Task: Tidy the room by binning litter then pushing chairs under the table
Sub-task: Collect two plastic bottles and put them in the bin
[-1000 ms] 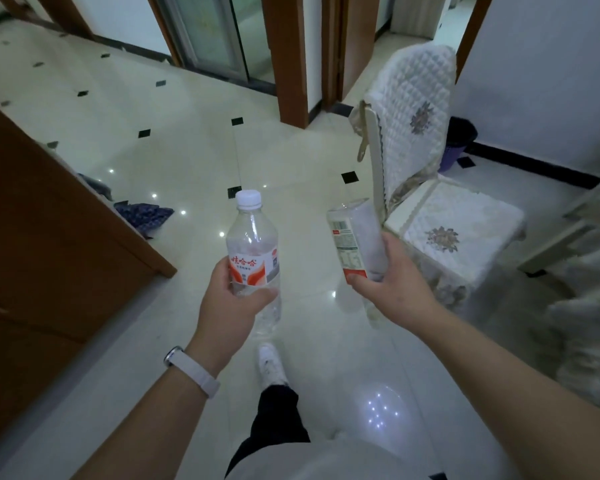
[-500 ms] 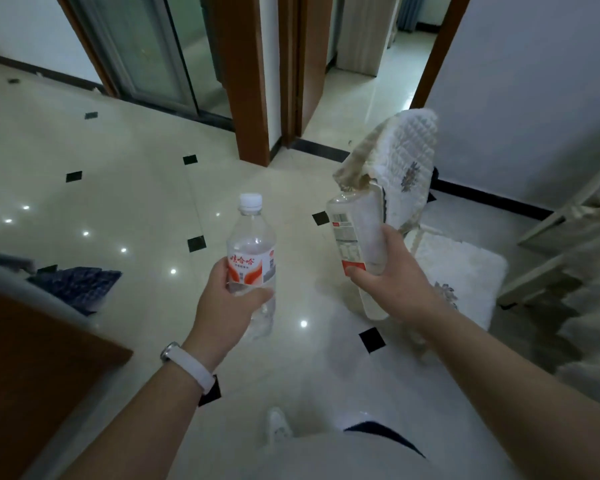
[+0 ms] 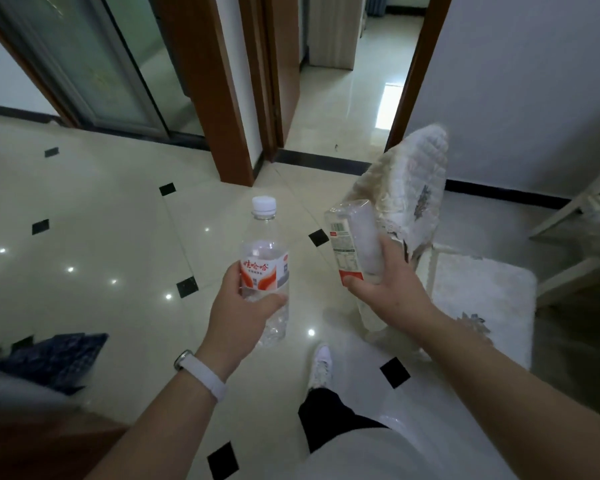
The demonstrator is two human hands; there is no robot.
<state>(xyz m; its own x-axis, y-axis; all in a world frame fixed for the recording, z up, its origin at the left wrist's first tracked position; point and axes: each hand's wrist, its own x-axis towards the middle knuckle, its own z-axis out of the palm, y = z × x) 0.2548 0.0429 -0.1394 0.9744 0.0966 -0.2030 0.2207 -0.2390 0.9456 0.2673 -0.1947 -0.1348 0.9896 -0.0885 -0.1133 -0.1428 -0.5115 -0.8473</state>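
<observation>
My left hand [image 3: 241, 310] grips a clear plastic bottle [image 3: 264, 261] with a white cap and a red-and-white label, held upright over the floor. My right hand [image 3: 385, 289] holds a second clear bottle [image 3: 352, 244], tilted with its base pointing up and its lower end hidden behind the hand. Just right of that hand stands a chair [image 3: 478, 292] with a white quilted cover over its back and seat, pulled out on the tiles.
Glossy cream floor tiles with small black diamonds lie ahead. A brown door frame [image 3: 229, 98] and an open doorway [image 3: 343, 81] are straight in front. A dark wooden table edge [image 3: 32, 441] and blue cloth [image 3: 52, 358] sit lower left. Another pale chair frame [image 3: 582, 216] stands far right.
I have walked forward toward the doorway; the covered chair is closer and lower right, the wooden table has dropped to the bottom left. Both hands keep their bottles.
</observation>
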